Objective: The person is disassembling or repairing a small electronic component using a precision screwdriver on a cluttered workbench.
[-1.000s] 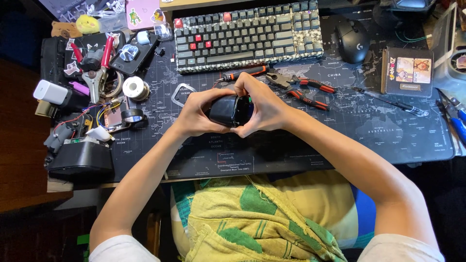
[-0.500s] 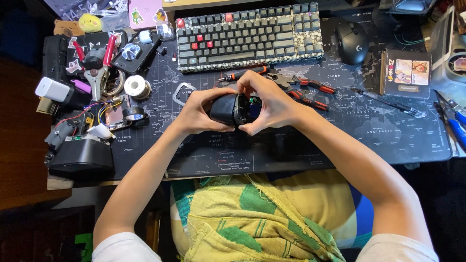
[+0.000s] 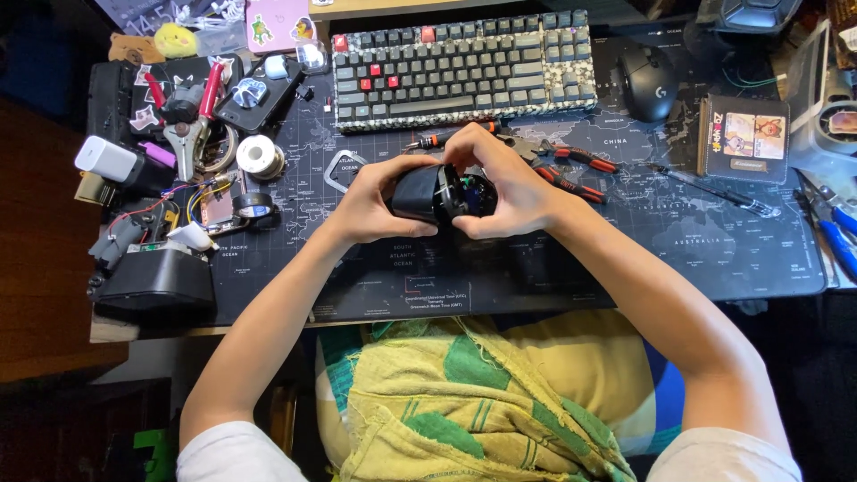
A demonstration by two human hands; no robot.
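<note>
Both of my hands hold a small black rounded device (image 3: pixel 428 192) above the dark map-printed desk mat (image 3: pixel 625 259). My left hand (image 3: pixel 370 205) wraps its left end. My right hand (image 3: pixel 504 187) grips the right end, where an opened part shows inner components. Just behind my hands lie red-handled pliers (image 3: pixel 571 170) and a screwdriver with a red-and-black handle (image 3: pixel 442 138).
A keyboard (image 3: pixel 464 67) with red keys lies at the back, a black mouse (image 3: pixel 647 80) to its right, then a small card box (image 3: pixel 743 136). Tools, solder spool (image 3: pixel 259 153), tape roll (image 3: pixel 253 207), wires and a black box (image 3: pixel 156 281) crowd the left. Blue-handled pliers (image 3: pixel 835 232) sit far right.
The black device has turned slightly in my hands, with my right-hand fingers shifting over its open end. Both hands stay in the same place above the mat.
</note>
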